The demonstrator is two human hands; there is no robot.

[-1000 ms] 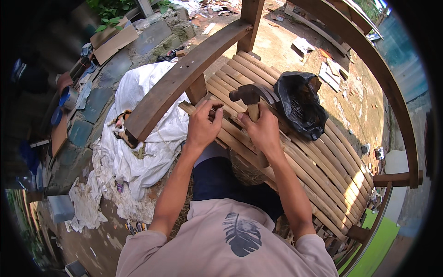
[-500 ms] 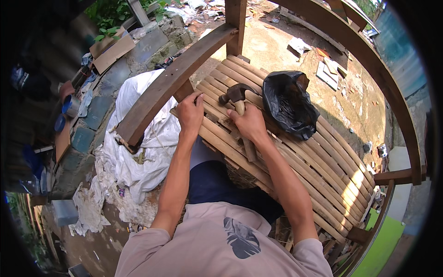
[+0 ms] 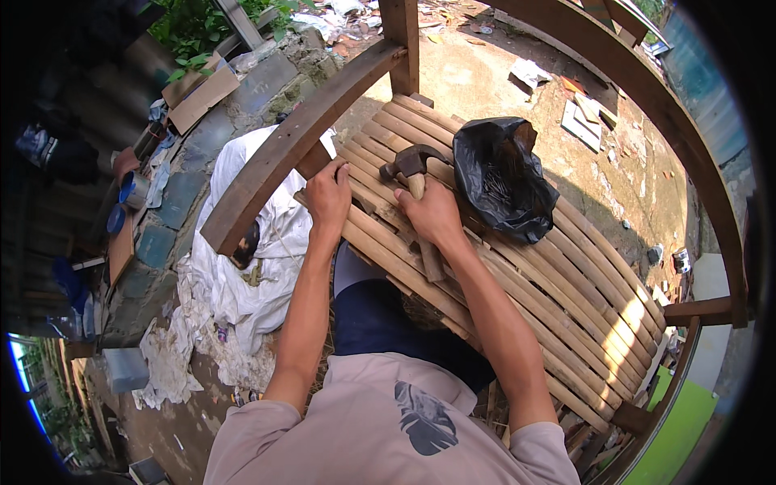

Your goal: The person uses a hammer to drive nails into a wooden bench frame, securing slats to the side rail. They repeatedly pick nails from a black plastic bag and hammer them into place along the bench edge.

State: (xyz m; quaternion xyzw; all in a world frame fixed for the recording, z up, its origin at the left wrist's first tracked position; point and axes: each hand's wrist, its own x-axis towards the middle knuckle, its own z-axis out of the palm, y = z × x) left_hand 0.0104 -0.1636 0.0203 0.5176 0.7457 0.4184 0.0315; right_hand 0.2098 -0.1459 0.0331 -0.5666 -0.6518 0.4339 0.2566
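Right hand (image 3: 432,212) has its fingers wrapped round the dark-headed, wooden-handled claw hammer (image 3: 414,162) over the brown slatted wooden surface (image 3: 529,271). Left hand (image 3: 330,194)'s at its left end, can't tell if gripping. Looks like lining-up; next calls for steadiness imo.

Free slats (image 3: 584,293) at lower right, black bag (image 3: 505,179) beside hammer (image 3: 415,186), armrest (image 3: 299,133) blocking left

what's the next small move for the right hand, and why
Probably slide the right hand down the hammer toward the handle's end: it grips close beneath the metal head, with a long stretch of handle jutting out below the hand.
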